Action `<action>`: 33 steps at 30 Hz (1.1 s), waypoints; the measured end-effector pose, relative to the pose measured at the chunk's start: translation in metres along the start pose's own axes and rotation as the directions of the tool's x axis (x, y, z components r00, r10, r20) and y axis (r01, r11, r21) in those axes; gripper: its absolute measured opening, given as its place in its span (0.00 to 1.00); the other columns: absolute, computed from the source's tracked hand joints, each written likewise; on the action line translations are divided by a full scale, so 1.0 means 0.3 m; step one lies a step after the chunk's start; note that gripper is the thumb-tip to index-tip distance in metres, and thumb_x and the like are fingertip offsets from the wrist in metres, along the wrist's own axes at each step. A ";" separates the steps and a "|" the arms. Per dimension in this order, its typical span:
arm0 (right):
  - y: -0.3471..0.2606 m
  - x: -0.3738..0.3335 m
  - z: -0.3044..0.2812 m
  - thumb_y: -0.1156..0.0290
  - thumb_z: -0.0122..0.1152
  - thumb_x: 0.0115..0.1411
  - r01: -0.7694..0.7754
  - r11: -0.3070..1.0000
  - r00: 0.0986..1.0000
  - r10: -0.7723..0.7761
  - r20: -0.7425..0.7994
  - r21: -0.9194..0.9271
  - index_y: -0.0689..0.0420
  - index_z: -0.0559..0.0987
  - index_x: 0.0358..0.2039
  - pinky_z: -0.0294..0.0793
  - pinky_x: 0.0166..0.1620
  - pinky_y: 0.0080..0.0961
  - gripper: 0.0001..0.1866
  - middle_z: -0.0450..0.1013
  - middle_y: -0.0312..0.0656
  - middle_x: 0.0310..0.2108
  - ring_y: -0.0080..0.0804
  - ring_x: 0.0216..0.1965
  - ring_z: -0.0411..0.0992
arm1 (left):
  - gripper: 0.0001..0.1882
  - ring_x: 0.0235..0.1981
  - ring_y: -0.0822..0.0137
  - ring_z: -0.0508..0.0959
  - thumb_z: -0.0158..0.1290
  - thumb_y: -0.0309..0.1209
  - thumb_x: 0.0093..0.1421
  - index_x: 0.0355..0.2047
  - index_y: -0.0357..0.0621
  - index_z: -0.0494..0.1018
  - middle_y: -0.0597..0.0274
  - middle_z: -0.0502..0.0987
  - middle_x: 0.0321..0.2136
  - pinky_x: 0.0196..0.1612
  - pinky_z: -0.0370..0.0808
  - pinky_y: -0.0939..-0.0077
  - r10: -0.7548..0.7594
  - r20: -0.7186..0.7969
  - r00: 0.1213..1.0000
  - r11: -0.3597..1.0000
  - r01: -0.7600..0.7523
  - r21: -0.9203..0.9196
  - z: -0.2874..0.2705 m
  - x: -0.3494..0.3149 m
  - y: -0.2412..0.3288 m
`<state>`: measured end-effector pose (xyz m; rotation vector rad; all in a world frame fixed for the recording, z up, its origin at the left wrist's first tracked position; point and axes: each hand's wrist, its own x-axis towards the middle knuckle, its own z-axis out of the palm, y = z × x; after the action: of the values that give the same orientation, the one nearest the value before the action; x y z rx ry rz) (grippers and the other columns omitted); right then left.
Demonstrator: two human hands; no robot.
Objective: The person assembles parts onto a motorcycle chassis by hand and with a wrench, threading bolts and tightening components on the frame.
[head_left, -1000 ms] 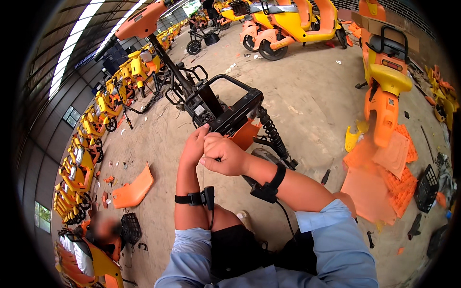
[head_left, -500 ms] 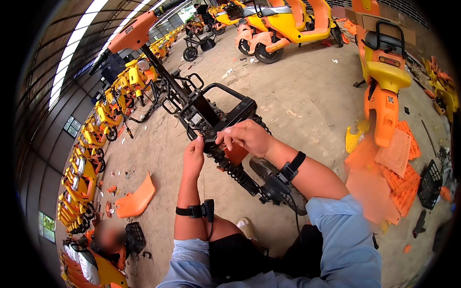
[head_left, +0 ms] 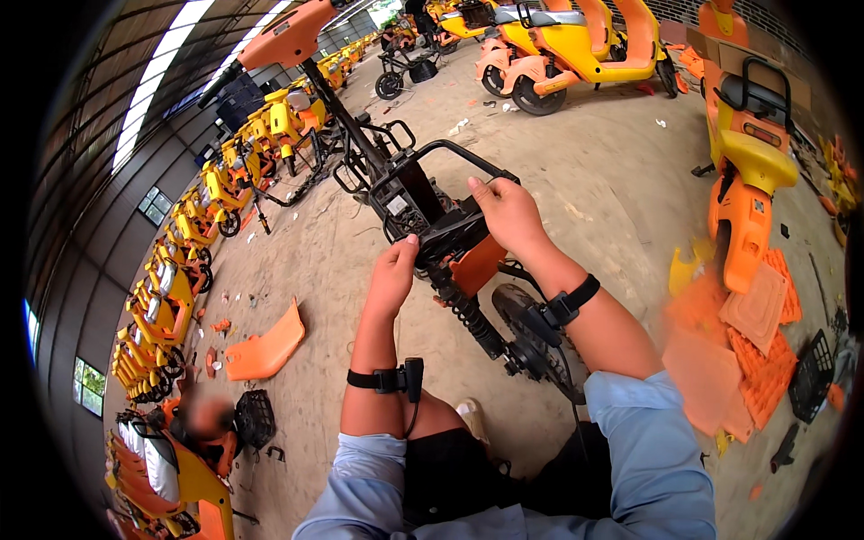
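A stripped scooter stands before me, with its bare black frame (head_left: 409, 193), orange handlebar cover (head_left: 286, 36) and rear wheel (head_left: 522, 315) showing. My left hand (head_left: 393, 272) is closed at the near left corner of the frame's rear end, thumb on top; its other fingers are partly hidden. At the right side of the same rear end, my right hand (head_left: 509, 214) is closed over the edge by the black tube loop, thumb stretched along the top. Below the hands are an orange rear panel (head_left: 478, 265) and a coil-spring shock absorber (head_left: 475, 324).
A curved orange panel (head_left: 267, 344) lies on the floor at left. Yellow scooters (head_left: 184, 225) line the left wall. On the right stands an orange-yellow scooter (head_left: 754, 166) near stacked orange panels (head_left: 697, 369) and a black basket (head_left: 811, 373). Other people are at lower left and far back.
My hands have moved apart. The right hand has shifted from near the left hand to the right side of the frame's rear end. The whole view has shifted slightly.
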<state>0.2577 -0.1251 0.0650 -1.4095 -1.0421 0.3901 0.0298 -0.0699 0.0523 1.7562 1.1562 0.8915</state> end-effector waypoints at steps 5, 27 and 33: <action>-0.086 -0.036 -0.028 0.52 0.66 0.68 -0.314 0.867 0.943 0.238 0.232 0.388 0.66 0.74 0.49 0.73 0.29 0.19 0.27 0.73 0.36 0.27 0.21 0.25 0.72 | 0.24 0.38 0.75 0.71 0.51 0.49 0.74 0.43 0.38 0.81 0.72 0.77 0.34 0.45 0.69 0.76 -0.036 0.065 0.997 0.997 0.040 -0.064 -0.016 -0.013 0.016; -0.103 -0.140 0.248 0.59 0.57 0.70 0.516 0.767 0.848 -0.521 0.099 -0.381 0.62 0.82 0.52 0.66 0.58 0.42 0.20 0.81 0.47 0.49 0.44 0.54 0.75 | 0.23 0.38 0.74 0.72 0.51 0.51 0.73 0.50 0.44 0.79 0.70 0.79 0.37 0.43 0.71 0.74 -0.087 0.256 0.963 0.982 0.126 -0.140 -0.073 -0.033 0.046; -0.154 -0.190 0.278 0.53 0.54 0.72 0.558 0.780 0.815 -0.452 0.361 -0.283 0.64 0.75 0.62 0.55 0.65 0.43 0.29 0.79 0.51 0.53 0.46 0.62 0.70 | 0.16 0.45 0.70 0.79 0.49 0.37 0.72 0.51 0.40 0.77 0.62 0.82 0.44 0.47 0.75 0.74 -0.064 0.321 0.945 0.966 0.140 -0.217 -0.067 -0.065 0.114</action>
<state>0.1470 -0.1267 0.0733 -1.3517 -1.7533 -0.0312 0.0178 -0.0910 0.0891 1.5576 0.8853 0.6316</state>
